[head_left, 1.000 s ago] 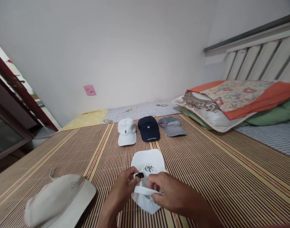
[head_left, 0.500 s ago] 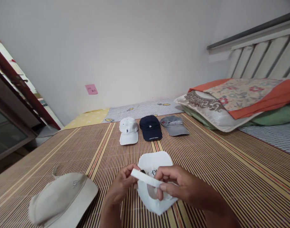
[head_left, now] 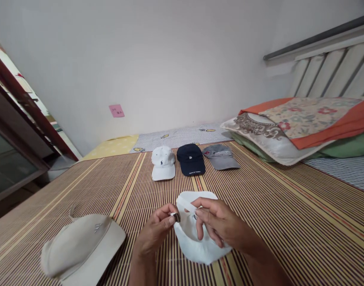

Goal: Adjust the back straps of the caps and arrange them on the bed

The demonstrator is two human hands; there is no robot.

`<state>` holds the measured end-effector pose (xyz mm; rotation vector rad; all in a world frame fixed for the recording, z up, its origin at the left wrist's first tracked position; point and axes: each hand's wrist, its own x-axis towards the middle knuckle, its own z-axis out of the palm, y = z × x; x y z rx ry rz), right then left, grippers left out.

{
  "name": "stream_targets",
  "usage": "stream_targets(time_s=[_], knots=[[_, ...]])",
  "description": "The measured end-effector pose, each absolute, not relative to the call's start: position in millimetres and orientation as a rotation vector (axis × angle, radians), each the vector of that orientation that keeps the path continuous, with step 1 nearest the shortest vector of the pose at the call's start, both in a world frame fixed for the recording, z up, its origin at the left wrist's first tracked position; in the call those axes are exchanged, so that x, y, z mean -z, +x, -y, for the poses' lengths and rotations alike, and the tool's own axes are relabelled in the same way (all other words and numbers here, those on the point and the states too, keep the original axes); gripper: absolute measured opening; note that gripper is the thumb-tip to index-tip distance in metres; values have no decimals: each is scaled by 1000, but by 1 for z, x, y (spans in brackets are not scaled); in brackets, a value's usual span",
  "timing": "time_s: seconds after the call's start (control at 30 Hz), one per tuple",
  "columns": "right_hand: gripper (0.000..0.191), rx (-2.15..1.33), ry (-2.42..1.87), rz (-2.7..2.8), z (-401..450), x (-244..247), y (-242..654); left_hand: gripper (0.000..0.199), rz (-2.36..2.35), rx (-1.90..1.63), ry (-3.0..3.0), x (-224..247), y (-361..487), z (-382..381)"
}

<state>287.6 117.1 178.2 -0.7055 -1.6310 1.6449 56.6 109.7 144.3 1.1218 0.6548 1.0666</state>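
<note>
Head view: white cap (head_left: 199, 250) lies nearer than navy cap (head_left: 190, 159). Its strap (head_left: 185, 203), pinched by the right hand (head_left: 222, 222), has swung toward the latter; left hand (head_left: 156, 227) narrowly grips buckle (head_left: 177, 217); closure judged unfastened.

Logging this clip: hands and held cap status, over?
Left hand pinching small dark buckle. Right hand pinching flat white fabric strap. Rounded white fabric cap under right hand. Curved beige fabric cap left, untouched.

Left grip (head_left: 154, 230): bare hand, thumb and forefinger pinched; left forearm (head_left: 142, 271) nearly upright in view. Right grip (head_left: 222, 221): bare hand, thumb and forefinger pinched, remaining fingers loosely bent downward; right forearm (head_left: 266, 262) slanted toward lower right.
</note>
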Motion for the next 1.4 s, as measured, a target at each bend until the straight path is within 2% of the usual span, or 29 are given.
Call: stream_targets(time_s=[0.2,0.4,1.4], knots=[[26,-1533,-736,1668,-118,-175,284,26,-624,-1116,1113,-139,54,-110],[21,-1572,-744,1658,-115,-183,280,23,-567,-1119,1062,-136,55,-110],[25,-1519,-970,1869,-120,-171,285,20,-392,-1123,949,-139,71,-110]])
